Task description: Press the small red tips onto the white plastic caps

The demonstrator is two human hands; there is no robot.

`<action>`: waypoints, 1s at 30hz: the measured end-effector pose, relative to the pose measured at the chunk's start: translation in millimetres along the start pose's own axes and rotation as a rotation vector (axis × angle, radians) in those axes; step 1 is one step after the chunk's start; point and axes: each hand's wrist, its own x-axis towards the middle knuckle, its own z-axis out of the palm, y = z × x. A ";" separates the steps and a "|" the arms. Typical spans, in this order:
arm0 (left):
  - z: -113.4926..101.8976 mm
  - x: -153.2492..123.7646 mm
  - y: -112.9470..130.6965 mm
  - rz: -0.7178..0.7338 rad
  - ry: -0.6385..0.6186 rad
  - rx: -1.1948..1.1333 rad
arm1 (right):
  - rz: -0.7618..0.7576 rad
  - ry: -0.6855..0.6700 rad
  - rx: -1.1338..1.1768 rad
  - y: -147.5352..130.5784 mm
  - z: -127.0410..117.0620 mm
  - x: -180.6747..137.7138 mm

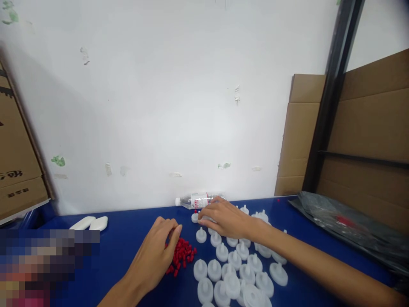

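Observation:
My left hand [158, 251] rests on the blue table [128, 238], fingers curled down onto a pile of small red pieces [182, 254]. My right hand [225, 219] reaches over a spread of several white round caps with nubs [236, 273]; its fingertips pinch one white cap [202, 220] at the far edge of the spread. A single white cap [201, 235] sits between the two hands. What the left fingers hold, if anything, is hidden.
A clear plastic water bottle [198, 200] lies on its side against the white wall. Two white oblong pieces [91, 223] lie at the left. Cardboard boxes [15, 162] stand left and cardboard sheets [367, 128] right, with a dark plastic bag [345, 221] on the right.

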 end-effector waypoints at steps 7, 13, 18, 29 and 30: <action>5.4 1.4 -6.8 -0.018 -0.036 0.088 | 0.008 -0.086 0.078 6.8 6.5 -2.4; 10.8 1.8 -13.1 0.009 -0.081 0.075 | 0.078 -0.031 0.112 5.4 8.2 -1.2; 14.6 0.5 -16.6 0.066 -0.083 0.039 | 0.128 -0.036 0.140 1.6 18.4 -4.2; 13.3 -0.2 -12.8 0.103 -0.126 0.076 | 0.072 -0.168 0.257 2.8 17.7 -6.7; 13.2 -0.7 -13.0 0.101 -0.131 0.080 | 0.069 -0.166 0.260 2.6 16.9 -6.1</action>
